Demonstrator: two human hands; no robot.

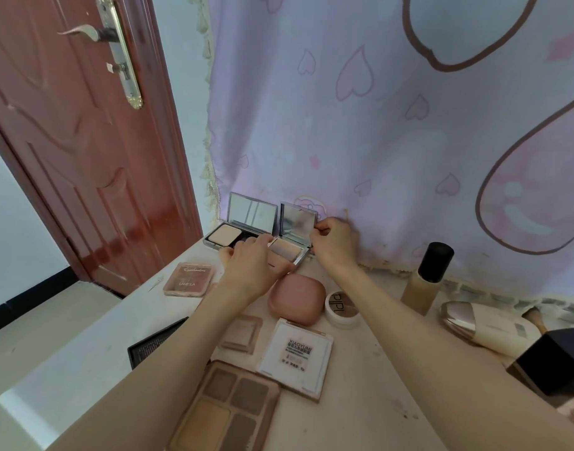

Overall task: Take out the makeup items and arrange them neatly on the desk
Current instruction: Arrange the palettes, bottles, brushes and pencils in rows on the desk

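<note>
At the back of the desk stands an open powder compact (297, 227) with its mirror lid raised. My left hand (253, 265) grips its base from the front-left. My right hand (333, 237) pinches the right edge of the lid. Just left of it a second open compact (243, 222) leans with its mirror up. Nearer lie a pink eyeshadow case (189, 278), a rounded pink case (297, 299), a small round jar (342, 309), a white square case (297, 356), a beige square case (241, 333) and an open eyeshadow palette (230, 406).
A foundation bottle (425, 278) stands upright at the right, beside a lying cream tube (487, 327), a brush handle (534, 317) and a black box (554, 362). A black case (155, 345) lies at the desk's left edge. A patterned curtain (393, 125) hangs behind; a red door (84, 141) stands left.
</note>
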